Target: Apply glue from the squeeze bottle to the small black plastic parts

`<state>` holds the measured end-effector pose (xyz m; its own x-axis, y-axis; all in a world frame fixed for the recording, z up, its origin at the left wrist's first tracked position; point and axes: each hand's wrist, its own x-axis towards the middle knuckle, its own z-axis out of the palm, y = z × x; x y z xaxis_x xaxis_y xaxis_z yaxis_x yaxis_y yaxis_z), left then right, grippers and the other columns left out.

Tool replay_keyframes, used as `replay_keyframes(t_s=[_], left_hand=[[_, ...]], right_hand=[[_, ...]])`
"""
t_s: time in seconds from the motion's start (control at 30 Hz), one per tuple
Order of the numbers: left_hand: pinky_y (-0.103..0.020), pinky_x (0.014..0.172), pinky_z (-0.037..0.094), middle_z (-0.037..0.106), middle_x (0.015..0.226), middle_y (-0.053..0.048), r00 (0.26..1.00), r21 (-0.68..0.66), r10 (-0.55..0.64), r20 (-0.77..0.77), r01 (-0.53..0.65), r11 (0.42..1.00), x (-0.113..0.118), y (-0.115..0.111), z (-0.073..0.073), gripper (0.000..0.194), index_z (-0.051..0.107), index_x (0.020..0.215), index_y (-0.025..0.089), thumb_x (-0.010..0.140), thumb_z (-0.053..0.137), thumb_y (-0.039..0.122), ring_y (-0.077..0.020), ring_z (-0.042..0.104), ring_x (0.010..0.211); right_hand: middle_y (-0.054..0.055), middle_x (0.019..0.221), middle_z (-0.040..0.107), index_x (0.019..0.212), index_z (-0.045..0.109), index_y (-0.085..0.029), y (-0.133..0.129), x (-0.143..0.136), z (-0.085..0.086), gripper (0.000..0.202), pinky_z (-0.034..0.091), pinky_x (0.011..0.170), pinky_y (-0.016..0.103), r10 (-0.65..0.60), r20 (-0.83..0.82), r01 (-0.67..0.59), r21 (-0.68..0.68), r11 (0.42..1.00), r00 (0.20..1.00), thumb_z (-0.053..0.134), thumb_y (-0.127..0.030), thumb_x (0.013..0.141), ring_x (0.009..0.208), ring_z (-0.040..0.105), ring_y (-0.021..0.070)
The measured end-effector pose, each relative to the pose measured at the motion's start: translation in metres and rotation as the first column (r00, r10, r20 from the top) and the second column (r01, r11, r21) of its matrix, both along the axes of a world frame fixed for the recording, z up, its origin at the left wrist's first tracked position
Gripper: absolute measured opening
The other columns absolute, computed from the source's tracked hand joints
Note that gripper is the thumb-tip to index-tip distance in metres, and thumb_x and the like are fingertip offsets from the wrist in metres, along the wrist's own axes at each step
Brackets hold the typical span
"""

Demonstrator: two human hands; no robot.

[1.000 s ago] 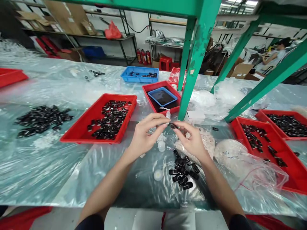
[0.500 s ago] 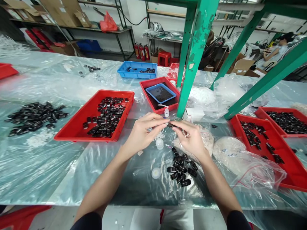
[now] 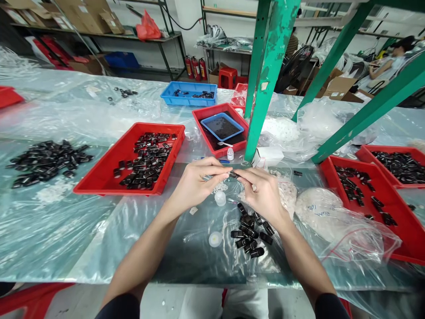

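My left hand (image 3: 202,177) and my right hand (image 3: 262,188) meet fingertip to fingertip above the table's middle. Between the right thumb and fingers is a small black part (image 3: 233,174). The left thumb and forefinger are pinched at its left end; whatever they hold is too small to make out. Below the hands lie a round translucent cup (image 3: 220,198) and a flat round cap (image 3: 215,239). A loose pile of black parts (image 3: 249,235) sits beneath my right hand. Just beyond the fingers stands a small white bottle (image 3: 230,153).
A red tray of black parts (image 3: 119,191) is on the left, beside a larger black pile (image 3: 48,161). Green metal posts (image 3: 265,84) rise ahead. Plastic bags (image 3: 318,206) and a red tray (image 3: 407,221) lie right. A person (image 3: 392,66) sits far back right.
The black part shows a little more between my fingertips, and a blue stick is now visible behind my left hand. The view has shifted slightly; both hands stay in nearly the same place.
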<state>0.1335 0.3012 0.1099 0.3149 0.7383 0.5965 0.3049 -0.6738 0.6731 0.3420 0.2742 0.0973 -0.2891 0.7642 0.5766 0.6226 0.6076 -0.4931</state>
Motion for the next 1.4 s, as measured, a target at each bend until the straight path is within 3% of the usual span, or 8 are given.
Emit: replay_keyframes(t_s=[0.27, 0.5, 0.87, 1.0, 1.07, 1.17, 1.27, 1.4], left_hand=[[-0.025, 0.068, 0.058, 0.077, 0.087, -0.004, 0.998, -0.039, -0.031, 0.048, 0.033, 0.999, 0.002, 0.002, 0.002, 0.018, 0.083, 0.108, 0.027, 0.091, 0.077, 0.026, -0.0133, 0.071, 0.076], [-0.032, 0.090, 0.062, 0.080, 0.108, -0.005, 0.991, 0.173, 0.073, 0.110, -0.092, 0.981, 0.010, 0.000, -0.003, 0.024, 0.081, 0.114, 0.028, 0.091, 0.078, 0.024, -0.0164, 0.075, 0.096], [-0.037, 0.100, 0.059, 0.076, 0.120, -0.009, 0.997, -0.017, -0.029, 0.074, 0.031, 0.999, 0.007, -0.001, -0.005, 0.026, 0.078, 0.121, 0.026, 0.099, 0.067, 0.034, -0.0192, 0.071, 0.111], [-0.029, 0.081, 0.059, 0.069, 0.131, -0.010, 0.999, -0.032, 0.043, -0.030, -0.044, 0.999, -0.005, -0.008, 0.007, 0.043, 0.066, 0.137, 0.025, 0.097, 0.069, 0.041, -0.0186, 0.070, 0.104], [-0.026, 0.073, 0.055, 0.073, 0.120, -0.008, 0.986, -0.059, -0.030, -0.165, 0.021, 0.998, -0.008, -0.011, 0.007, 0.033, 0.071, 0.125, 0.024, 0.096, 0.069, 0.039, -0.0174, 0.070, 0.094], [-0.028, 0.070, 0.049, 0.076, 0.093, -0.004, 0.793, -0.232, -0.305, -0.527, 0.211, 0.950, -0.005, -0.016, -0.008, 0.013, 0.075, 0.098, 0.022, 0.099, 0.064, 0.029, -0.0170, 0.068, 0.080], [-0.030, 0.067, 0.045, 0.073, 0.084, -0.005, 0.517, -0.377, -0.422, -0.744, 0.197, 0.905, 0.004, -0.021, -0.035, 0.012, 0.075, 0.092, 0.021, 0.093, 0.064, 0.017, -0.0203, 0.067, 0.079], [-0.031, 0.065, 0.043, 0.070, 0.082, -0.008, 0.439, -0.335, -0.350, -0.828, 0.114, 0.935, 0.016, -0.029, -0.059, 0.011, 0.071, 0.087, 0.018, 0.089, 0.062, 0.012, -0.0225, 0.064, 0.077]], right_hand=[[0.007, 0.102, 0.080, 0.115, 0.081, -0.023, 0.002, 0.000, 0.000, 0.026, 0.058, 0.082, 0.038, 0.040, -0.224, -0.070, -0.127, 0.989, 0.974, 0.060, -0.016, 0.100, 0.089, 0.073, 0.0233], [0.006, 0.106, 0.081, 0.109, 0.082, -0.022, 0.006, -0.011, -0.003, 0.022, 0.061, 0.079, 0.034, 0.038, -0.624, -0.292, -0.311, 0.905, 0.781, 0.070, -0.025, 0.091, 0.090, 0.075, 0.0207], [0.005, 0.101, 0.080, 0.108, 0.080, -0.021, 0.011, -0.003, -0.007, 0.020, 0.061, 0.080, 0.034, 0.012, -0.600, -0.267, -0.339, 0.902, 0.800, 0.073, -0.027, 0.091, 0.086, 0.074, 0.0193], [0.002, 0.092, 0.078, 0.107, 0.078, -0.023, 0.025, 0.020, -0.003, 0.018, 0.059, 0.069, 0.030, -0.027, -0.560, -0.137, -0.248, 0.959, 0.828, 0.076, -0.033, 0.093, 0.074, 0.069, 0.0157], [0.002, 0.091, 0.076, 0.109, 0.077, -0.023, 0.029, 0.032, 0.001, 0.019, 0.056, 0.061, 0.028, -0.042, -0.584, -0.070, -0.169, 0.983, 0.811, 0.076, -0.036, 0.094, 0.067, 0.065, 0.0136], [0.003, 0.094, 0.075, 0.112, 0.075, -0.023, 0.030, 0.041, 0.006, 0.023, 0.056, 0.057, 0.027, -0.016, -0.600, -0.057, -0.101, 0.993, 0.800, 0.075, -0.041, 0.097, 0.065, 0.063, 0.0132], [0.004, 0.094, 0.074, 0.114, 0.074, -0.023, 0.025, 0.041, 0.009, 0.026, 0.057, 0.058, 0.028, -0.019, -0.570, -0.050, -0.105, 0.993, 0.822, 0.072, -0.044, 0.099, 0.069, 0.065, 0.0147], [0.004, 0.095, 0.073, 0.116, 0.074, -0.023, 0.017, 0.036, 0.012, 0.027, 0.060, 0.063, 0.030, -0.030, -0.547, -0.048, -0.127, 0.991, 0.837, 0.070, -0.045, 0.100, 0.074, 0.068, 0.0163]])
